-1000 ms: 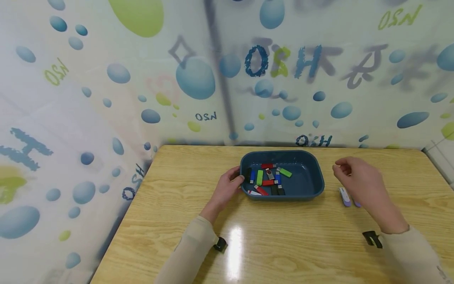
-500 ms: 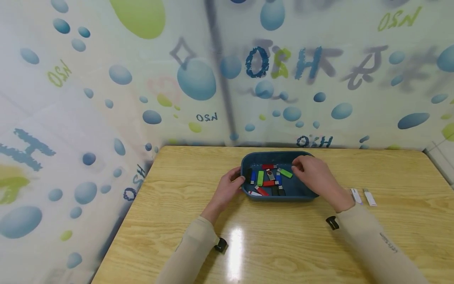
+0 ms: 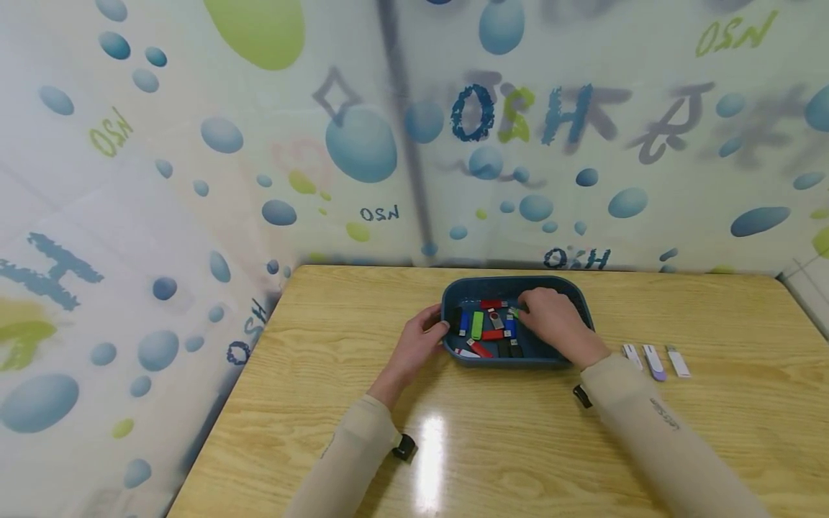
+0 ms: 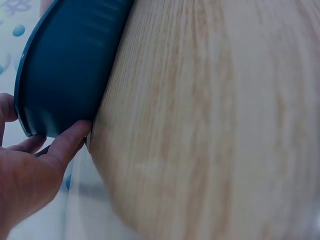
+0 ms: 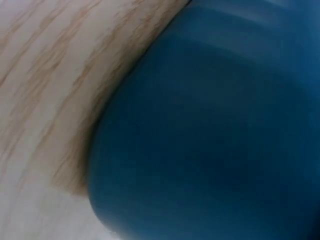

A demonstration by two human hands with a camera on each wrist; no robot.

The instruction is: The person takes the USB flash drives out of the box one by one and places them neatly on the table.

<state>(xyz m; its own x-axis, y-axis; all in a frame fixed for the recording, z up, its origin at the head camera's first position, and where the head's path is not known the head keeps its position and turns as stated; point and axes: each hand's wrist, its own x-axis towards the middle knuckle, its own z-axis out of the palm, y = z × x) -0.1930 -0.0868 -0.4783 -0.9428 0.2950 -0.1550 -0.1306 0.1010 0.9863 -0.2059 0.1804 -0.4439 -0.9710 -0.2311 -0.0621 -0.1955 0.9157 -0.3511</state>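
Observation:
A dark blue plastic tray [image 3: 518, 363] stands on the wooden table and holds several USB sticks, among them a second green USB stick [image 3: 477, 325], a red one [image 3: 481, 349] and a swivel one [image 3: 496, 319]. My left hand [image 3: 417, 344] grips the tray's left end; the left wrist view shows its fingers against the outer wall [image 4: 65, 65]. Inside the tray, the curled fingers of my right hand [image 3: 550, 316] pinch a green USB stick [image 3: 515, 313], mostly hidden under them. The right wrist view shows the tray's blue wall [image 5: 210, 130], without the hand.
To the right of the tray, a row of three white USB sticks lies on the table [image 3: 505, 446]: the near one [image 3: 632, 355], the middle one with a purple end [image 3: 655, 362] and the far-right one [image 3: 678, 361]. A patterned wall covering [image 3: 363, 144] rises behind.
My right hand has moved left from above the white USB sticks into the tray, onto the green USB stick. A third white stick now shows in the row. The left hand stays put.

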